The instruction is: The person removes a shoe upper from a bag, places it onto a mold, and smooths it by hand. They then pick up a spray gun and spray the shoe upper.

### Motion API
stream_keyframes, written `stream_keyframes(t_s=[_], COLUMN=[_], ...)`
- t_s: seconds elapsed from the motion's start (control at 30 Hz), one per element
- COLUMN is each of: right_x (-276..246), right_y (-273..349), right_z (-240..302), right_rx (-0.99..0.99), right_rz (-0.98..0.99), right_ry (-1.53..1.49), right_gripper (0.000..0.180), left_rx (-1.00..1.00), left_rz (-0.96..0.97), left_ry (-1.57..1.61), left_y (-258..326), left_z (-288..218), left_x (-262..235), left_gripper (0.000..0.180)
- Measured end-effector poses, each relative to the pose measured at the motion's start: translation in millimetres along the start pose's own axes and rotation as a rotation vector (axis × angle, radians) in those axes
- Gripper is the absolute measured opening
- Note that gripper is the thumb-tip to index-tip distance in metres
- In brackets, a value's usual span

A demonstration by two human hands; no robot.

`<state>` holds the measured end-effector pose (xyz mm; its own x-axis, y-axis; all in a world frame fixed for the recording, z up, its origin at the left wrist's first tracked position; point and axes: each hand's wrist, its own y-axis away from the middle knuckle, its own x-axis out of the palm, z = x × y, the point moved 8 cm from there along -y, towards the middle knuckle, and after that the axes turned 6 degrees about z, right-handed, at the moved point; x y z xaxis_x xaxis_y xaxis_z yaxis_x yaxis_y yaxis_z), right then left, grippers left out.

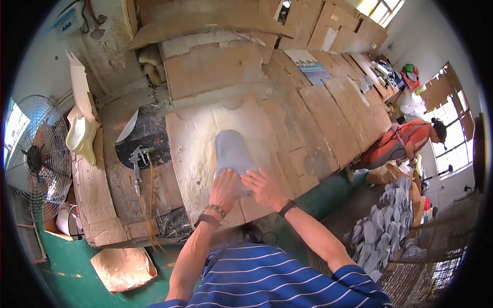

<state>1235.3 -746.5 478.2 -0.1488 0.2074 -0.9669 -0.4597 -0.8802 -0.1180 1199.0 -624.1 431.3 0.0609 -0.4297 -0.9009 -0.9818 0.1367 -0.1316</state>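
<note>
A grey insole (232,146), rounded at its far end, lies on a cardboard sheet (192,192) dusted with pale yellow residue. At its near end, my left hand (224,189) has its fingers curled over the edge. My right hand (263,188) is beside it, with bent fingers on the insole's right near edge. My palms and the insole's near tip are partly hidden. To the left of the sheet lies a metal spray gun (137,164) with a yellowish hose (152,200); neither hand touches it.
A wire-caged fan (36,154) stands at the left, near a cream moulded piece (82,137). Several grey insoles (382,220) are heaped at the right. Beyond them a person in orange-red (400,141) bends over. Brown paper (125,269) lies on the green floor.
</note>
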Motion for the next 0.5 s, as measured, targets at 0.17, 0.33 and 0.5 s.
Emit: stream_keyframes(t_s=[0.17,0.33,0.5], right_x=[13,14,51], right_y=[-20,-41,-40], right_z=[9,-9,-33], right_rx=[0.081,0.090,0.090], right_rz=[0.035,0.240,0.207], right_ry=[0.088,0.076,-0.005], right_gripper=[0.081,0.105,0.113], left_rx=[-0.007,-0.059,-0.366], left_rz=[0.054,0.178,-0.091], left_ry=[0.244,0.701,1.161], left_y=[-4,-3,60], left_z=[0,30,109], left_x=[-21,-28,-46], left_gripper=[0.088,0.096,0.080])
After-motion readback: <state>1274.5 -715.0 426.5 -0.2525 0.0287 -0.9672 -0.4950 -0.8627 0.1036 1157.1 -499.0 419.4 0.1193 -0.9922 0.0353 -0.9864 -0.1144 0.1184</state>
